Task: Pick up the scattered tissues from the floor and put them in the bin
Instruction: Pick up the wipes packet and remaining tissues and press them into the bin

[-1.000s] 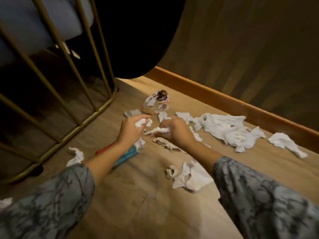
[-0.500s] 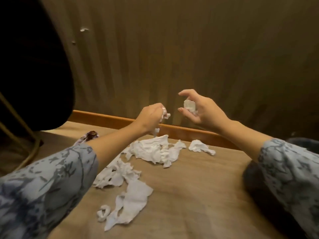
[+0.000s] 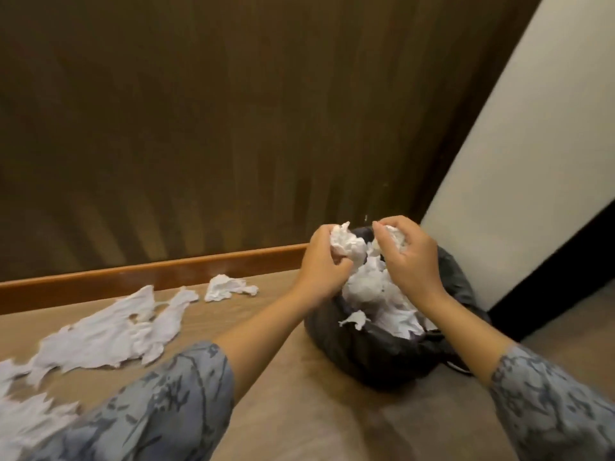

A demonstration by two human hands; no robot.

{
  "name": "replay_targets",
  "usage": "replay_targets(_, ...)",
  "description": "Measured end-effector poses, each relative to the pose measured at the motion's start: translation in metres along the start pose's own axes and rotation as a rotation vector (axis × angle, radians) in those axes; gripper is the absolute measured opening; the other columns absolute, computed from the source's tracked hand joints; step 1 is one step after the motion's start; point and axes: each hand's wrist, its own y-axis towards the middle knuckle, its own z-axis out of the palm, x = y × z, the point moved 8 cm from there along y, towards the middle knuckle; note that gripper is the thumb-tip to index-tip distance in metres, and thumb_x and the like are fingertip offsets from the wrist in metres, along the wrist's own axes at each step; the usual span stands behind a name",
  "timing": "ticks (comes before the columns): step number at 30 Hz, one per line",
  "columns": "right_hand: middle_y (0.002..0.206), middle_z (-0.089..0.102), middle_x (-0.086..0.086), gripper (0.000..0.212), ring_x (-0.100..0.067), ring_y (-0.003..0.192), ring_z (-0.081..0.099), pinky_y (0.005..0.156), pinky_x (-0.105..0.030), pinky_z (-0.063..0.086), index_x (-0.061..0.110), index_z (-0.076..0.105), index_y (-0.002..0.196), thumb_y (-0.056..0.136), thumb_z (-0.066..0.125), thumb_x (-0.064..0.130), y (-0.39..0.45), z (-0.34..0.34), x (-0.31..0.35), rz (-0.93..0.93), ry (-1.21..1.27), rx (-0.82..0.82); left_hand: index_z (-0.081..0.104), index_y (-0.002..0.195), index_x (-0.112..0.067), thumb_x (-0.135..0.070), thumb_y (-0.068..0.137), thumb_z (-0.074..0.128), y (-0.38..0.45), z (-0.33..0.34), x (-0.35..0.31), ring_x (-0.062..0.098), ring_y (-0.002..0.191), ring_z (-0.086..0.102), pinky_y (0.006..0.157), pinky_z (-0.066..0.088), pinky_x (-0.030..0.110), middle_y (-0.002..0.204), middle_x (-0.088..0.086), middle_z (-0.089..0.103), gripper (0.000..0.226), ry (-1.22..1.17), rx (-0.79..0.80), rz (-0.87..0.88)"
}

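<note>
A bin lined with a black bag (image 3: pixel 372 357) stands on the floor at the right, holding a heap of white tissues (image 3: pixel 376 294). Both my hands hover over its mouth. My left hand (image 3: pixel 322 261) grips a crumpled white tissue wad (image 3: pixel 346 246). My right hand (image 3: pixel 407 257) is curled around another small tissue wad (image 3: pixel 396 236). Torn white tissues (image 3: pixel 116 331) lie spread on the floor at the left, and one crumpled tissue (image 3: pixel 226 287) lies near the skirting board.
A dark brown panelled wall (image 3: pixel 233 128) with a wooden skirting board (image 3: pixel 149 277) runs behind the floor. A cream wall (image 3: pixel 532 178) with a black base strip stands right of the bin. The floor is light wood.
My view and both hands have swung right, from over the tissues on the floor to above the bin, each hand still carrying its tissue wad.
</note>
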Motion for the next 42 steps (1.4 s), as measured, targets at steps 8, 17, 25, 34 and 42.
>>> replay_targets(8, 0.113, 0.064, 0.006, 0.063, -0.018, 0.110, 0.056, 0.099, -0.054, 0.042, 0.028, 0.061, 0.111, 0.086, 0.030, 0.077, -0.008, -0.009, -0.072, 0.250, -0.177, 0.034, 0.028, 0.146, -0.023, -0.039, 0.084, 0.065, 0.023, 0.074, 0.028, 0.036, 0.147, 0.000, 0.118, 0.006, 0.045, 0.159, 0.015, 0.010, 0.074, 0.632, 0.337, -0.022)
replay_targets(17, 0.095, 0.069, 0.005, 0.013, -0.007, 0.088, 0.067, 0.076, -0.025, 0.058, 0.018, 0.065, 0.105, 0.095, 0.061, 0.024, 0.008, 0.083, 0.043, 0.039, 0.182, 0.240, 0.062, 0.111, -0.021, -0.022, 0.089, 0.063, 0.009, -0.088, 0.038, 0.008, 0.106, 0.056, 0.090, 0.045, 0.022, 0.112, -0.004, 0.062, 0.022, 0.515, 0.031, 0.068)
replay_targets(25, 0.068, 0.066, 0.002, 0.033, -0.012, 0.062, 0.061, 0.060, -0.039, 0.053, 0.015, 0.070, 0.077, 0.097, 0.055, 0.035, -0.082, 0.240, 0.192, -0.345, 0.123, 0.825, 0.070, 0.095, -0.022, -0.030, 0.086, 0.068, -0.116, -0.273, 0.095, 0.000, 0.079, 0.064, 0.073, 0.056, 0.023, 0.085, -0.013, 0.069, 0.013, 0.688, -0.062, -0.054)
replay_targets(34, 0.076, 0.065, 0.004, 0.019, -0.009, 0.063, 0.054, 0.056, -0.025, 0.043, 0.018, 0.068, 0.086, 0.095, 0.058, 0.031, -0.193, 0.383, 0.389, -0.872, -0.033, 1.127, 0.070, 0.090, -0.022, -0.029, 0.088, 0.066, -0.304, -0.461, 0.153, -0.001, 0.074, 0.058, 0.065, 0.041, 0.010, 0.079, -0.015, 0.065, 0.009, 0.742, -0.291, -0.311)
replay_targets(42, 0.093, 0.070, -0.007, 0.014, -0.017, 0.080, 0.062, 0.073, -0.033, 0.050, 0.014, 0.068, 0.099, 0.093, 0.061, 0.024, -0.340, 0.494, 0.462, -0.820, 0.076, 1.440, 0.069, 0.096, -0.016, -0.018, 0.086, 0.068, -0.509, -0.538, 0.248, 0.014, 0.084, 0.067, 0.081, 0.055, 0.033, 0.090, 0.000, 0.071, 0.011, 0.368, -0.841, -0.628)
